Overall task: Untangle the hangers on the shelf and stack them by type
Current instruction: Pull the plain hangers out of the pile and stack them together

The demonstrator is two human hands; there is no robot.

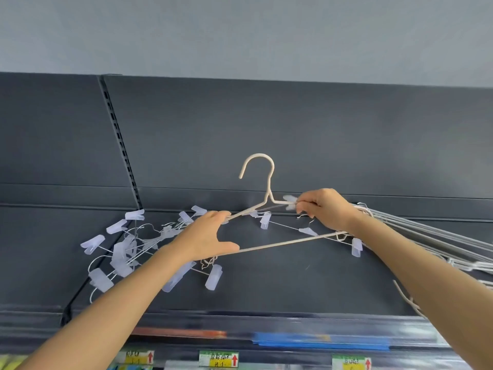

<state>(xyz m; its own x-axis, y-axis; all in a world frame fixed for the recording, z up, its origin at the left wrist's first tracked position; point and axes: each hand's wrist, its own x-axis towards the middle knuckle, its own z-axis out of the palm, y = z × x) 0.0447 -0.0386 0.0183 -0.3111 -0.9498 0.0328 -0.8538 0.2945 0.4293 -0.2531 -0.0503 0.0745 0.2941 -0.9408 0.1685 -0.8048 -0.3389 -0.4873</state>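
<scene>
Background: pale wall [240, 30] across the top of the frame, dark back panel [293, 134] below it, dark shelf [293, 284] in the lower half, price labels [218, 359] along the bottom edge. Centre left, on the shelf: tangle of wire clip hangers [125, 252] with translucent clips, still knotted together. Left of centre: your left hand [205, 236], gripping the left end of the cream hanger [269, 182], fingers on the upper arm, thumb at the lower bar. Centre: that hanger, raised off the shelf, hook upright. Beneath it: one clip hanger [265, 221] that looks caught in its frame. Right of centre: your right hand [322, 209], fingers curled, pinching the hanger's right shoulder beside a clip. Far right: stack of plain hangers [426, 236], lying together. Step in hand, by appearance: freeing the cream hanger. Next move calls for working it clear of the caught clips, then carrying it right to the matching stack.
</scene>
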